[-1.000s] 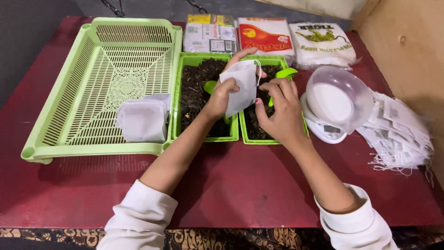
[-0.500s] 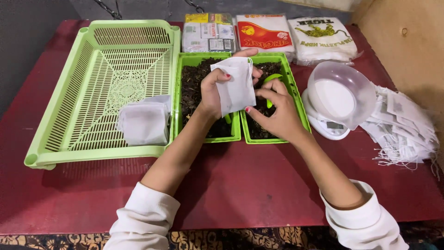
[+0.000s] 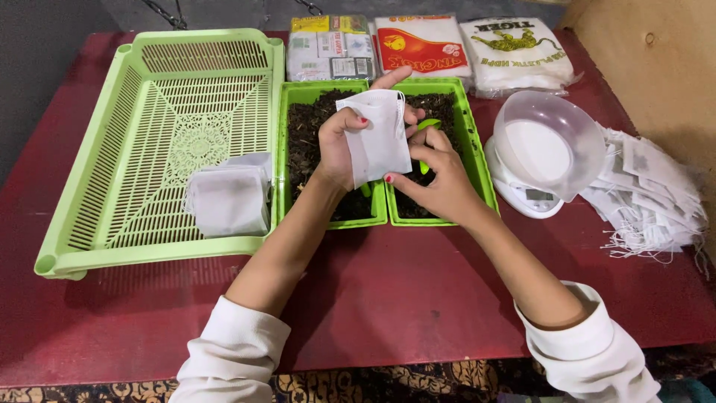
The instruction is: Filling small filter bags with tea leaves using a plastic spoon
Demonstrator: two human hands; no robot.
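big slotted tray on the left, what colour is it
Light green, clearest in the head view: the tray holds a small stack of white bags.

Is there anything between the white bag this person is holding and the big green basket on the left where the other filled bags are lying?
Nothing visible. The white bag sits in the left hand, touched by the right hand, above the small green trays. Between it and the basket lies only that low rim.

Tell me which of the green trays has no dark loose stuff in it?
The big slotted tray on the left: it holds only white pouches. The two small trays under the hands are filled with dark material.
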